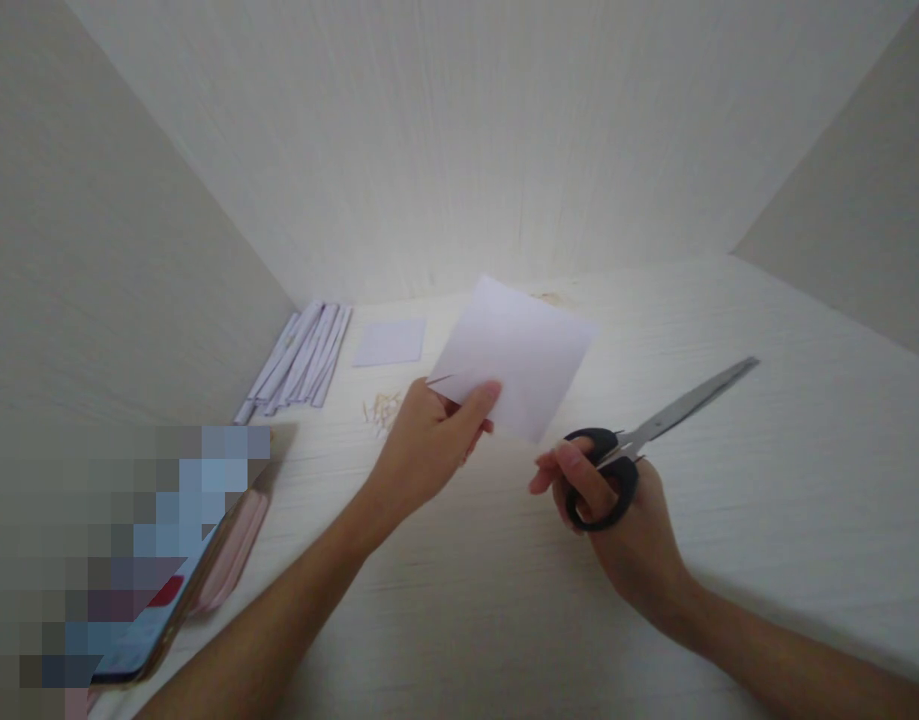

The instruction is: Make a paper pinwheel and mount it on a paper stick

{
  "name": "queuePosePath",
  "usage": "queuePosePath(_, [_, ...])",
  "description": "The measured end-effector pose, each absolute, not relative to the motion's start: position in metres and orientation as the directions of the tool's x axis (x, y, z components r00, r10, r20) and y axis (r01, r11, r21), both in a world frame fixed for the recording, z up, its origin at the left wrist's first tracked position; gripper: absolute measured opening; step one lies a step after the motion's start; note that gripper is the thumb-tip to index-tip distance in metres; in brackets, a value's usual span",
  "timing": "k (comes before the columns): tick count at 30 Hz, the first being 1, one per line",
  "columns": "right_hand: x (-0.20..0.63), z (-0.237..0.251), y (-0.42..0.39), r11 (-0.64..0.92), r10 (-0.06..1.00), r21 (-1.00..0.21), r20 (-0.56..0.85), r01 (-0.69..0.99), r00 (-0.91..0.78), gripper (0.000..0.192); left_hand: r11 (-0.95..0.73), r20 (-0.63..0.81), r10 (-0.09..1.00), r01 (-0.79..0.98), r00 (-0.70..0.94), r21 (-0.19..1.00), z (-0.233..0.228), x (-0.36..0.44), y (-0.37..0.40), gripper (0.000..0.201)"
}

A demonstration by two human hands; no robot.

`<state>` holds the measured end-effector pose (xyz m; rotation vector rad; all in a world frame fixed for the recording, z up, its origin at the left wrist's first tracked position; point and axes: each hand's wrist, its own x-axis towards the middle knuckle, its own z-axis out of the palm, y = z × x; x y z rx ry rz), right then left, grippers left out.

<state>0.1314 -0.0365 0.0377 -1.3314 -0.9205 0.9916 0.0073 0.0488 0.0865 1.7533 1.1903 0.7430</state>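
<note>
The left hand [436, 435] pinches the white paper [515, 350] by one edge, over the surface [459, 620], maybe so the rest is free. The right hand [643, 535] grips the scissors [665, 420] with its fingers [585, 478], pointed away, likely so the paper isn't poked.

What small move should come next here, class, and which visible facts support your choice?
Probably turn the scissors toward the white paper: the right hand holds them with the blades pointing away from it, while the left hand already grips the paper near one corner.
</note>
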Motion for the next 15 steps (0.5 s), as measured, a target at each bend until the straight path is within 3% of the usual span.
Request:
queuePosePath(6, [0.131, 0.030, -0.042, -0.075, 0.993, -0.997, -0.074, -0.007, -0.087, 0.045, -0.224, 0.130, 0.968, 0.499, 0.216, 0.837, 0.105, 0.001, 0.053, 0.034])
queuePosePath(10, [0.129, 0.031, -0.042, -0.130, 0.972, -0.984, -0.151, 0.123, -0.181, 0.047, -0.252, 0.172, 0.966, 0.538, 0.195, 0.804, 0.111, -0.001, 0.052, 0.035])
queuePosePath(15, [0.128, 0.035, -0.041, -0.150, 0.951, -0.974, -0.189, 0.167, -0.246, 0.045, -0.270, 0.167, 0.960, 0.573, 0.226, 0.774, 0.110, -0.002, 0.051, 0.037])
